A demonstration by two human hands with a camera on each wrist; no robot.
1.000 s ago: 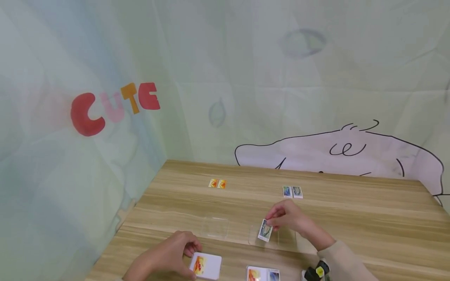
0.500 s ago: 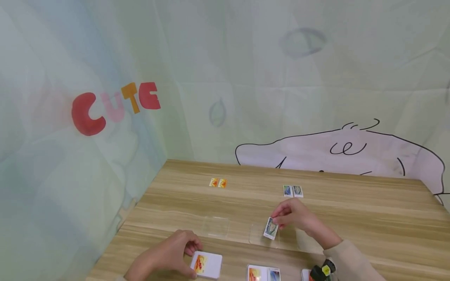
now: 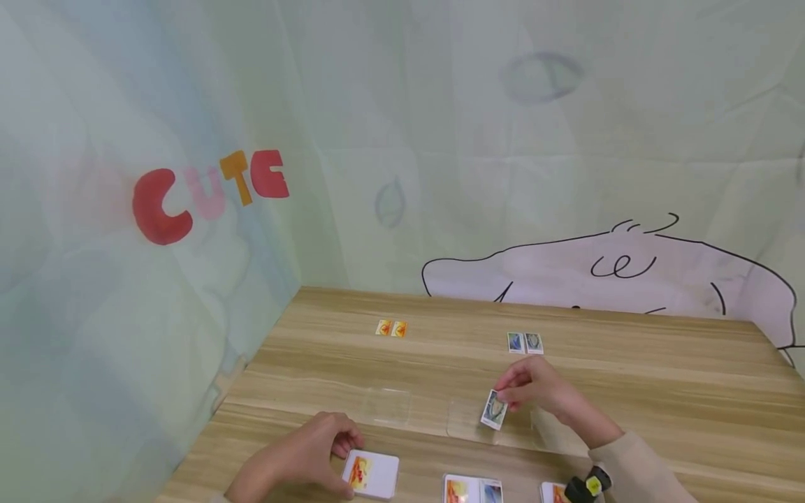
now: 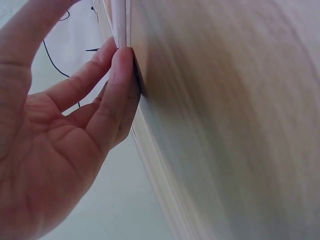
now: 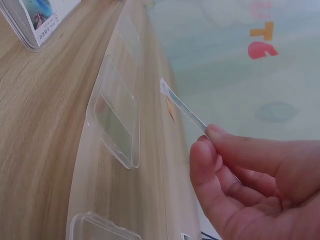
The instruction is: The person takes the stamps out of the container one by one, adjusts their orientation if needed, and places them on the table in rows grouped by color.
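Observation:
My right hand (image 3: 541, 386) pinches a small stamp (image 3: 495, 410) by its upper edge, between thumb and fingers. In the head view the stamp overlaps a clear plastic case part (image 3: 464, 419); the right wrist view shows it nearly edge-on, its perforated end (image 5: 164, 87) pointing away from the fingers. Near the front of the table, my left hand (image 3: 311, 450) holds a flat clear case (image 3: 382, 476) with a white backing and an orange stamp at its left. Thumb and fingers lie at its edges, and in the left wrist view fingertips (image 4: 121, 67) meet its side.
Two orange stamps (image 3: 391, 328) lie far left, and two blue-grey stamps (image 3: 525, 342) lie far right. Another clear case part (image 3: 386, 405) is mid-table. A filled case (image 3: 473, 489) stands front centre, with another (image 3: 552, 492) partly behind the black wrist strap (image 3: 588, 484).
My right hand has drifted to the right with the stamp, from over the clear case part's middle toward its right edge. The left hand stays at its case.

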